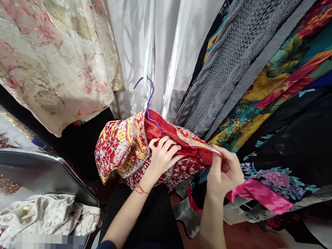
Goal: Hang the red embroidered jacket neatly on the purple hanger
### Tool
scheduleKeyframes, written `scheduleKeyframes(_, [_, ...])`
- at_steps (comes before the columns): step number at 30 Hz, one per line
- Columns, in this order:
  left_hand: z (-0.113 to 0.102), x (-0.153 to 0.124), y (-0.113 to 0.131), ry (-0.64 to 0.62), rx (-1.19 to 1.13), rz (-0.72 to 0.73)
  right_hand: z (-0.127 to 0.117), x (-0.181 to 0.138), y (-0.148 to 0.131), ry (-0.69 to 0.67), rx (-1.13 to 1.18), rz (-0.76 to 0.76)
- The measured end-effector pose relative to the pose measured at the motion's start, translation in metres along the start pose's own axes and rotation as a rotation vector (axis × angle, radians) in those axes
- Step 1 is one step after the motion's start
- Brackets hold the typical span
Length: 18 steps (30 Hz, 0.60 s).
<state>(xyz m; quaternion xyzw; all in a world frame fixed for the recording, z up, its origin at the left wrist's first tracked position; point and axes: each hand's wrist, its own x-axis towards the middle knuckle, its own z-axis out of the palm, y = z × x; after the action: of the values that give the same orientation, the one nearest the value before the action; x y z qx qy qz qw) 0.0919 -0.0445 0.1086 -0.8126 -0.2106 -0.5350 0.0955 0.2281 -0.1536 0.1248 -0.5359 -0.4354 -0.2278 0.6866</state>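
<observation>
A red jacket (120,139), covered in gold and silver embroidery, hangs low in front of me with its red lining showing at the opening. A purple hanger (150,96) sits inside its neck, hook pointing up and free of any rail. My left hand (164,154) has its fingers curled over the front edge of the garment, near the hanger's arm; the fingertips are partly hidden. At the right end, my right hand (226,172) pinches the jacket's edge between thumb and fingers. The far end of the hanger is hidden in the cloth.
White rack bars (174,50) stand ahead before a pale curtain. A floral cream garment (55,55) hangs at left. A grey knit (236,65) and patterned clothes hang at right. White spotted cloth (47,213) lies lower left beside a dark-panelled chair back (38,173).
</observation>
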Motion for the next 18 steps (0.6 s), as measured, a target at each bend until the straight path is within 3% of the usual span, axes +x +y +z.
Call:
scheduleKeyframes(3, [0.004,-0.008,0.009,0.040,-0.042,-0.065,-0.001,-0.011,0.001,-0.060,0.014,0.018])
scheduleKeyframes(6, [-0.003,-0.024,0.020,0.211,-0.083,-0.165,-0.001,-0.036,0.006,-0.091,0.005,0.087])
scheduleKeyframes(8, [-0.010,-0.036,0.020,0.355,-0.041,-0.296,-0.001,-0.048,0.009,-0.076,-0.001,0.104])
scheduleKeyframes(10, [-0.015,-0.047,0.012,0.422,0.070,-0.485,0.000,-0.052,0.010,-0.059,-0.007,0.099])
scheduleKeyframes(13, [-0.017,-0.059,-0.013,0.294,0.238,-0.753,0.003,-0.047,0.011,-0.037,0.010,0.096])
scheduleKeyframes(16, [-0.019,-0.068,-0.047,0.119,0.338,-0.920,0.007,-0.039,0.011,-0.040,0.039,0.087])
scheduleKeyframes(18, [-0.028,-0.068,-0.071,0.095,0.420,-1.018,0.008,-0.034,0.011,-0.062,0.027,0.056])
